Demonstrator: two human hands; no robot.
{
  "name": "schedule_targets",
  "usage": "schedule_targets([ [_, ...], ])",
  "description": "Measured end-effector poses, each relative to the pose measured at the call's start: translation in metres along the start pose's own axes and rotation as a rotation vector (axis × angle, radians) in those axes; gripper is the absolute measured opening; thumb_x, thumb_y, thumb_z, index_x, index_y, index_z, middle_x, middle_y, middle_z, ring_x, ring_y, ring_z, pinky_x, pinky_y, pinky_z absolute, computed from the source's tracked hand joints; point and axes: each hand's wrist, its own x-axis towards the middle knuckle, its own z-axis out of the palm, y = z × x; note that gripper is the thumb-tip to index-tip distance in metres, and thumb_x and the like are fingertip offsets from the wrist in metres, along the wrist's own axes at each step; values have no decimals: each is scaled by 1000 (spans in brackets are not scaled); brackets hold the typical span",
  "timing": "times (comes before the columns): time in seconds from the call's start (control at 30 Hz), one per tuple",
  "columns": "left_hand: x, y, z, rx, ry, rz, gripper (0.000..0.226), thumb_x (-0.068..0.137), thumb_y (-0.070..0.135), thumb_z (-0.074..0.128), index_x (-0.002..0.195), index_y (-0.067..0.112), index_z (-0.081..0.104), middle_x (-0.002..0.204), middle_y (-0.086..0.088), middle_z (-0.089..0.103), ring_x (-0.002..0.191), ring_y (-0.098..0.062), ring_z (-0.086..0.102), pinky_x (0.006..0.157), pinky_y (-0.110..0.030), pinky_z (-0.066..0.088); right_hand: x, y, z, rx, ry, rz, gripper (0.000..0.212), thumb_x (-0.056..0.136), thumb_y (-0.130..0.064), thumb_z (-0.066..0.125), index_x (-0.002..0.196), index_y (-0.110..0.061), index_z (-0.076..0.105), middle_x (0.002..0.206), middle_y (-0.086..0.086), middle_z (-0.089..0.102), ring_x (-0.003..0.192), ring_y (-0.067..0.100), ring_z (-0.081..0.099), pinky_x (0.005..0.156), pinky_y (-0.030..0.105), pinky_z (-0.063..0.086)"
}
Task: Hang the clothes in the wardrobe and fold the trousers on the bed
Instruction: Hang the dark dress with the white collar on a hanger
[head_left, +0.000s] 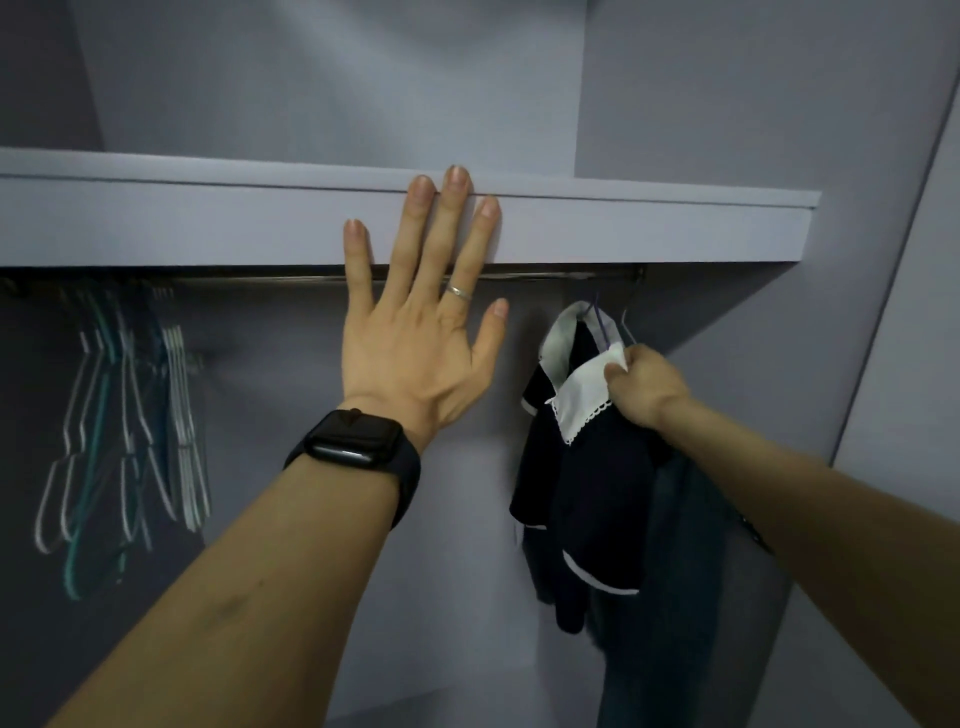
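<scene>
Hanging lengthwise down from the rail (519, 274) at far right: dark garment (587, 493), white lace-edged collar uppermost, white trim on sleeves. Pinching that collar, right hand (644, 387), fingers clenched on the cloth. Splayed flat against the shelf edge (208, 223), left hand (415, 332), fingers released. Far left, empty hangers (124, 415).

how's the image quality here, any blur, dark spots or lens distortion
Head view: light is dim and even, with no glare; the space under the shelf is darkest, so the rail barely shows. The empty hangers at left look smeared and soft. The left hand and right hand on the dark garment are sharper. Wide-angle bending tilts the wardrobe's right edge.
</scene>
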Motion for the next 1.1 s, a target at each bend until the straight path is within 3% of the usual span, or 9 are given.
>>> schedule_targets([
  [0.17,3,-1,-1,16,-10,3,76,101,52,32,162,23,-3,169,-3,-8,156,-24,-9,119,-58,-12,18,-3,20,-169,-3,80,41,101,-24,47,137,-5,50,137,23,54,124,40,52,84,34,41],
  [0.4,3,0,1,10,-34,-6,79,99,52,36,162,21,-1,169,-5,-6,156,-26,-7,117,-60,-13,26,24,6,-319,66,185,37,102,-26,43,128,-4,56,133,20,59,123,38,55,97,40,46],
  [0.53,1,2,5,16,-40,-17,82,99,53,41,162,21,0,169,-5,-4,155,-24,-10,116,-59,-18,25,32,-15,-296,-26,248,47,101,-37,48,133,-3,56,134,20,58,124,39,55,98,40,46],
  [0.6,-1,1,7,18,-56,-28,85,97,52,44,161,21,-3,169,-4,-8,153,-21,-16,116,-59,-19,16,24,-25,-263,-62,216,50,99,-39,54,133,-3,56,133,21,59,123,40,57,98,40,48],
  [0.7,3,2,1,-4,-118,-45,89,96,51,48,160,22,-6,166,0,-21,153,-22,-19,117,-60,-18,-8,1,-55,-171,-81,119,38,98,-34,53,125,-8,60,127,21,63,117,41,59,97,40,48],
  [0.83,9,6,-16,-23,-264,-80,86,96,51,46,160,21,-2,165,2,-26,153,-23,-20,117,-63,-15,-56,-22,-100,47,-81,-9,23,94,-25,63,115,-18,69,115,7,70,108,30,64,93,32,48],
  [0.97,13,13,-39,-34,-439,-129,94,92,53,49,162,18,-4,166,-3,-23,152,-25,-23,118,-70,0,-114,-31,-139,230,16,-141,19,94,-20,65,112,-21,71,106,-7,64,97,15,63,85,24,46],
  [1.1,24,37,-72,-121,-550,-253,97,88,45,58,162,22,0,168,-7,-17,154,-29,-17,118,-69,0,-159,-17,-164,315,57,-200,21,98,-29,60,116,-28,68,104,-31,54,110,8,58,95,33,50],
])
